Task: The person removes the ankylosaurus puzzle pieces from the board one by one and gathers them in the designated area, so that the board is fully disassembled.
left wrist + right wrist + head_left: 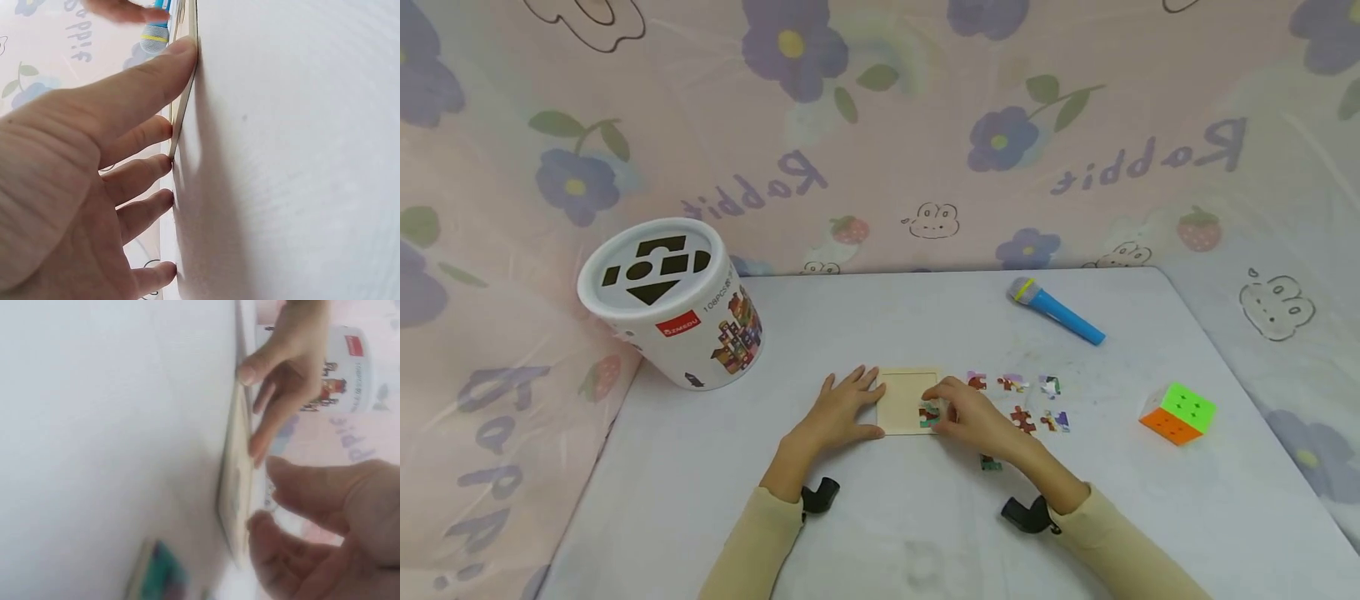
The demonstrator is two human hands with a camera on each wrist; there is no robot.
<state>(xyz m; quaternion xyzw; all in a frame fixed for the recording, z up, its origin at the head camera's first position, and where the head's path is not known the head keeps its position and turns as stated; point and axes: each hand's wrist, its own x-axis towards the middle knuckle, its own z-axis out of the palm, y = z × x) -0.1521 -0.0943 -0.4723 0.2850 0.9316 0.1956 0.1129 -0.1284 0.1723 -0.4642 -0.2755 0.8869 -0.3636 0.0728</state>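
Observation:
A shallow light wooden puzzle tray (904, 402) lies flat on the table, with one colourful jigsaw piece (928, 416) in its lower right part. Spread fingers of my left hand (842, 410) touch the tray's left edge, the thumb at the near corner. My right hand (973, 417) hovers over the tray's right side, fingertips beside that piece. In the right wrist view its thumb and forefinger stand apart, with nothing visible between them. Several loose pieces, one of them red-brown (1022, 419), lie right of the tray. A green piece (991, 462) lies nearer me, below the right wrist.
A white block bucket (722, 333) with a shape-hole lid stands at the back left. A blue toy microphone (1063, 317) lies at the back right. Farther right sits a puzzle cube (1178, 413) with green and orange sides. A printed cloth (887, 150) hangs behind the table.

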